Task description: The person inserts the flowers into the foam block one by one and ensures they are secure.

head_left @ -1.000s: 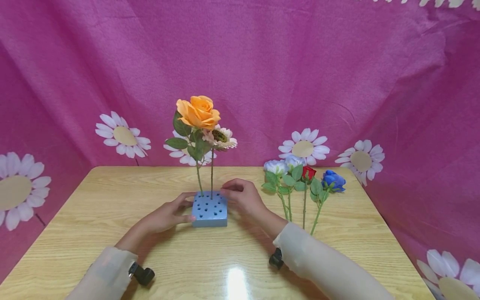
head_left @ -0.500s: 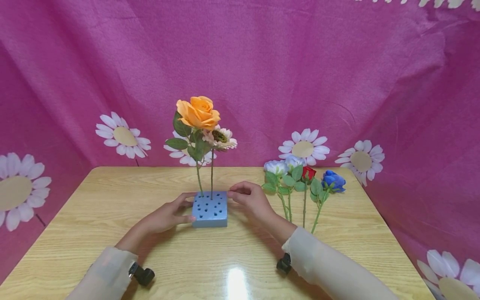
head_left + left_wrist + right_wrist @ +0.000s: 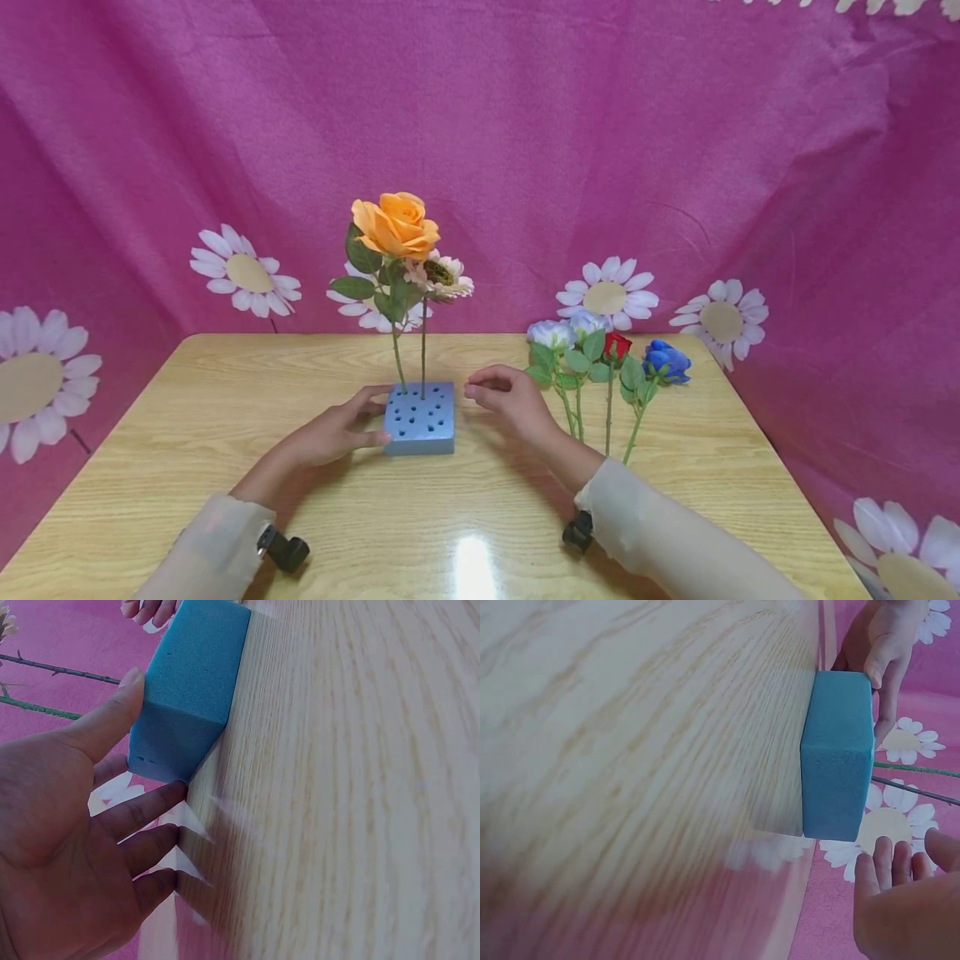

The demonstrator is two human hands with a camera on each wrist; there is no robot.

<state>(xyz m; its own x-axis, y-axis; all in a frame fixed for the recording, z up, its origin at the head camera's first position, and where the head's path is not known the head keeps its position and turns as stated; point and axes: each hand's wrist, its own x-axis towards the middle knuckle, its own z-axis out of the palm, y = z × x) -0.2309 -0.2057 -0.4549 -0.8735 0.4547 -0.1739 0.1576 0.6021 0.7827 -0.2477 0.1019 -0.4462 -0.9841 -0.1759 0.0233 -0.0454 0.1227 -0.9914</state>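
A blue foam block (image 3: 420, 421) with several holes in its top sits on the table. An orange rose (image 3: 397, 225) and a pale pink flower with a dark centre (image 3: 441, 277) stand in it by their stems, near its back edge. My left hand (image 3: 333, 429) holds the block's left side, thumb at the front corner and fingers toward the back; in the left wrist view the foam block (image 3: 196, 660) lies against the thumb. Just right of the block my right hand (image 3: 517, 408) hovers with loosely bent fingers (image 3: 883, 862), holding nothing and apart from the foam.
To the right lie two pale blue flowers (image 3: 552, 334), a red rose (image 3: 617, 345) and a blue rose (image 3: 667, 362), stems toward the front. The wooden table (image 3: 360, 533) meets a magenta cloth (image 3: 480, 150) printed with daisies at its back and sides.
My right hand has moved off the block's right edge and a short way to the right. The left hand, the block and both standing flowers have stayed in place.
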